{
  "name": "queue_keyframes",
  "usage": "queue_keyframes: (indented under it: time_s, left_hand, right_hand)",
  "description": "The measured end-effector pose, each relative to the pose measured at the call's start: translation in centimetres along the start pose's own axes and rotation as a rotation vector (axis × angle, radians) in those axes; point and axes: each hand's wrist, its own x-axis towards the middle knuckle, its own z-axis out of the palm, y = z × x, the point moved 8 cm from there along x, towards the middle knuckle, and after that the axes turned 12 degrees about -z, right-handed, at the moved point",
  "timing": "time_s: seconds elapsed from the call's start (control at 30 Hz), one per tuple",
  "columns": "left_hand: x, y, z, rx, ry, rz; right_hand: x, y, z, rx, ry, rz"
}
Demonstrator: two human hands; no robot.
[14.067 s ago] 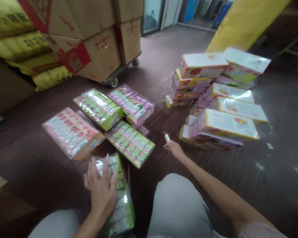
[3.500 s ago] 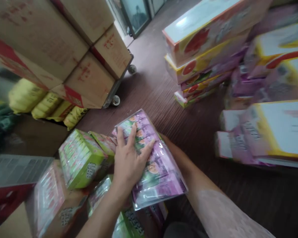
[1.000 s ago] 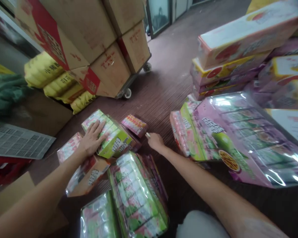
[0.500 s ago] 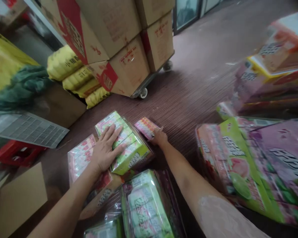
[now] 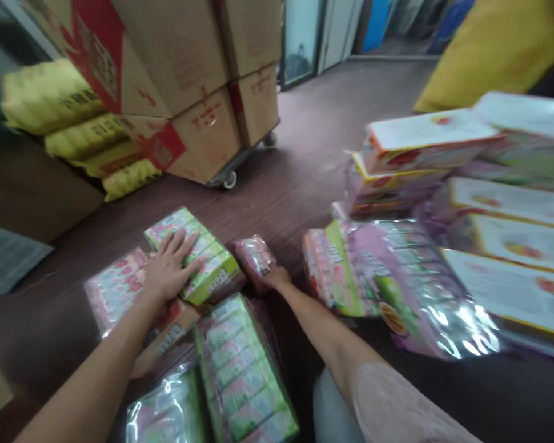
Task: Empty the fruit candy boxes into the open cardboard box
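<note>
My left hand (image 5: 170, 269) lies with fingers spread on top of a green shrink-wrapped multipack (image 5: 215, 266), which rests across other packs. Close to its right, my right hand (image 5: 277, 278) grips the near end of a small pink wrapped pack (image 5: 253, 253); some of its fingers are hidden behind the pack. Left of my left hand is a pink multipack (image 5: 113, 289) with red fruit pictures. Nearer to me lie a long green multipack (image 5: 242, 375) and another clear-wrapped green pack (image 5: 168, 409).
A wheeled trolley (image 5: 237, 165) carries large cartons (image 5: 203, 132) ahead. Yellow bagged bundles (image 5: 55, 98) are stacked at left. On the right are purple and green multipacks (image 5: 369, 264) and white-topped boxes (image 5: 512, 286). A yellow sack (image 5: 493, 55) stands behind them.
The view has swung right, bringing the right-hand boxes and yellow sack into sight. My left hand stays on the green multipack; the small pink pack in my right hand has turned and sits nearer me.
</note>
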Motion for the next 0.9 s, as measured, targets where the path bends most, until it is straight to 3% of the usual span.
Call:
queue_keyframes:
  time_s: [0.23,0.33,0.43,0.5,0.6,0.67,0.73,0.8,0.9]
  left_hand:
    - [-0.6,0.6,-0.9,-0.043,-0.07,-0.092]
    - [-1.1,0.7,-1.4,-0.139,-0.033,-0.13]
    - [-1.3,0.2,-1.6,-0.334,0.048,-0.16]
    - [-1.4,-0.6,-2.2,-0.543,0.129,-0.167]
    - [-1.8,-3.2,-4.4,-0.83,0.329,-0.252]
    - [-2.7,-5.3,-6.8,-0.905,0.51,-0.362]
    - [-3.5,-6.0,-9.2,-0.874,0.644,-0.426]
    - [-3.1,-4.8,-10.7,-0.752,0.588,-0.398]
    - [-0.7,-1.4,-9.9,-0.524,0.226,-0.353]
  right_hand:
    - [-9.8,0.6,-4.5,0.662,0.097,0.174]
    - [-14.7,0.0,-7.0,0.783,0.15,0.124]
    - [-17.8,-1.9,-10.6,0.826,0.197,-0.002]
    - [-18.6,-5.0,-13.9,0.708,0.241,-0.154]
    - [-18.6,-12.6,-18.2,0.274,0.337,-0.408]
    - [-18.2,-18.2,-18.8,-0.022,0.356,-0.501]
    - [-17.4,-22.9,-17.4,-0.23,0.31,-0.534]
    - [-16.6,-25.8,-15.5,-0.34,0.269,-0.519]
    - [-15.6,-27.3,-13.6,-0.355,0.24,-0.545]
